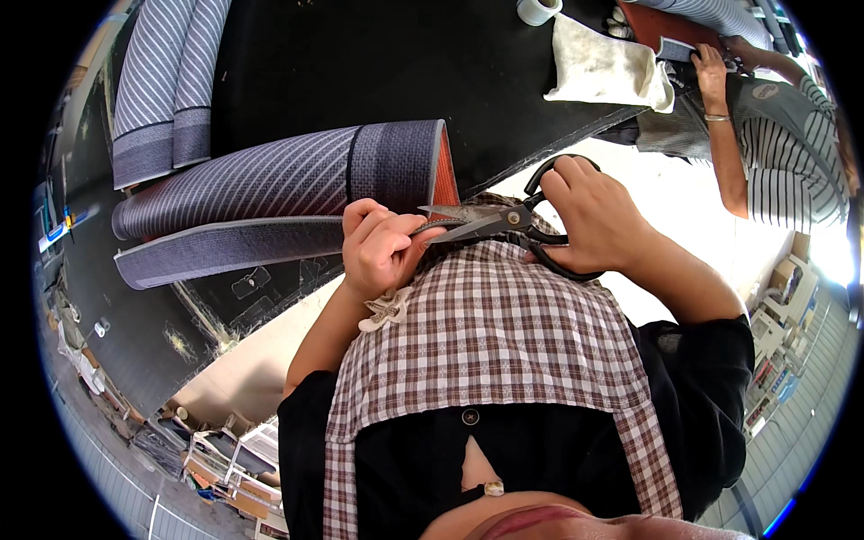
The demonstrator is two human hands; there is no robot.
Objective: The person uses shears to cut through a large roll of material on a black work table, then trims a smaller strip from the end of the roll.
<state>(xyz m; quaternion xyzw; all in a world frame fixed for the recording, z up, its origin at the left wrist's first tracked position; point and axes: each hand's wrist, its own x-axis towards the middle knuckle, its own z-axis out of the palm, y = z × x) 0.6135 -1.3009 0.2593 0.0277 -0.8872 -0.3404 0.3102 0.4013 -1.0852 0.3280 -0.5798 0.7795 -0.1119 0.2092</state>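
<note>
My right hand [589,216] grips the black handles of a pair of large scissors [490,220], whose metal blades are apart and point left. My left hand [382,247] pinches the edge of a grey striped mat [270,184] right at the blade tips. The mat has an orange underside [446,171] and lies folded on a black table [360,63]. A lower grey fold [225,247] of the mat runs left from my left hand. My chest in a checked apron [486,333] fills the lower middle.
A second grey striped mat [171,81] lies at the table's far left. A white cloth [603,63] and a roll of tape [538,9] sit at the far edge. A person in a striped shirt [783,153] stands at the upper right, one hand [711,76] on another mat.
</note>
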